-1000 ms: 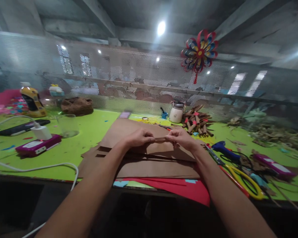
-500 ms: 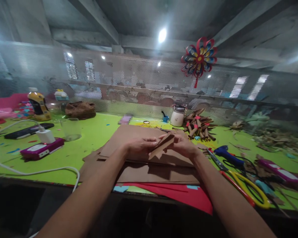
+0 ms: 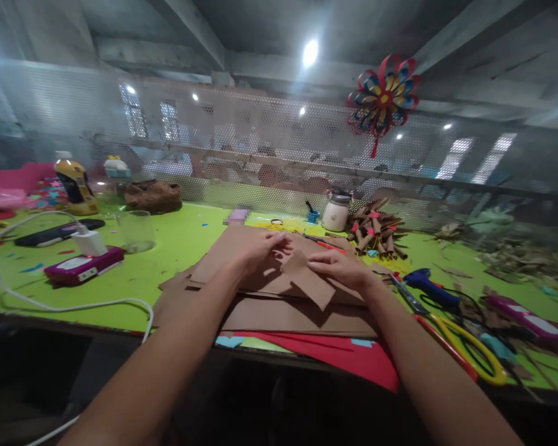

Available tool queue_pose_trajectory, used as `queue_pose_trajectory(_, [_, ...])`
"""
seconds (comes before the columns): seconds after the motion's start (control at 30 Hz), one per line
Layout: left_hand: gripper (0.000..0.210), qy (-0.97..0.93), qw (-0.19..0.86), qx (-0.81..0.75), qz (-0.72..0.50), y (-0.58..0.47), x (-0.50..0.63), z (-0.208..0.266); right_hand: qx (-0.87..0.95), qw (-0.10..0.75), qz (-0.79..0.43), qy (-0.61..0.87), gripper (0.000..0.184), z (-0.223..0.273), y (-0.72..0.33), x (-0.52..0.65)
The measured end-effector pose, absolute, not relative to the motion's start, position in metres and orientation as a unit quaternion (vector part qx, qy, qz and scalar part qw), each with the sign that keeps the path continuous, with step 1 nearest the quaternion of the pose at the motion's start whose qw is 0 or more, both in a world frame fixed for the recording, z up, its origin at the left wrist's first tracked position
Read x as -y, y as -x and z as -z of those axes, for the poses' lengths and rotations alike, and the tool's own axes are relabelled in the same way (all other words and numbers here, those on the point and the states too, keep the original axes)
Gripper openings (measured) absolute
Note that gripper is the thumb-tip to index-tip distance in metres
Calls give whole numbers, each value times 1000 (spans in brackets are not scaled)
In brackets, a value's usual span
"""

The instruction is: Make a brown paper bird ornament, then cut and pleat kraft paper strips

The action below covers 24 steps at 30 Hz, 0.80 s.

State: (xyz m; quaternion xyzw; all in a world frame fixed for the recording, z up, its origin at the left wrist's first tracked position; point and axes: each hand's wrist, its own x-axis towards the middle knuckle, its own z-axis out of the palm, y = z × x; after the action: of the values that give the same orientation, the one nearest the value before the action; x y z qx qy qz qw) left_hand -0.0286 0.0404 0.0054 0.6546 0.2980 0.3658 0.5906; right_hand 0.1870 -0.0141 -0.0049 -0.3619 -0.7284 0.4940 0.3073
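Observation:
A small strip of brown paper [image 3: 310, 284] is pinched by its right edge between the thumb and fingers of my right hand [image 3: 339, 267]. It hangs tilted above a stack of brown paper sheets [image 3: 232, 248]. My left hand [image 3: 264, 251] is just left of the strip, fingers apart and slightly curled, holding nothing. Behind my hands, small scissors with red handles [image 3: 328, 246] lie on the stack. Red paper [image 3: 353, 362] sticks out from under the stack at the table's front edge.
On the right lie large scissors with red and yellow handles [image 3: 469, 356], a blue glue gun [image 3: 428, 288] and a purple power strip [image 3: 527, 319]. Rolled brown paper pieces [image 3: 376, 232] and a white flask [image 3: 335, 214] stand behind. At left are another purple power strip [image 3: 84, 266] and a clear cup [image 3: 137, 232].
My left hand has let go of the brown paper strip and opened, moving slightly up and left. The strip has turned its broad face toward me in my right hand.

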Motion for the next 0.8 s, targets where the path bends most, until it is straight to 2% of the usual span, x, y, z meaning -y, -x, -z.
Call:
queue_pose_trajectory(0.13, [26,-794,455,-272,-297,23,-41,3,823,204,-339,407,34,2,-179,18])
queue_pose_trajectory(0.3, [25,-865,339,-302,-213,23,-33,10,852,188,-221,435,33,4,-172,17])
queue_pose_trajectory(0.8, [17,-879,293,-352,-133,41,-52,17,842,175,-144,489,23,13,-163,21])
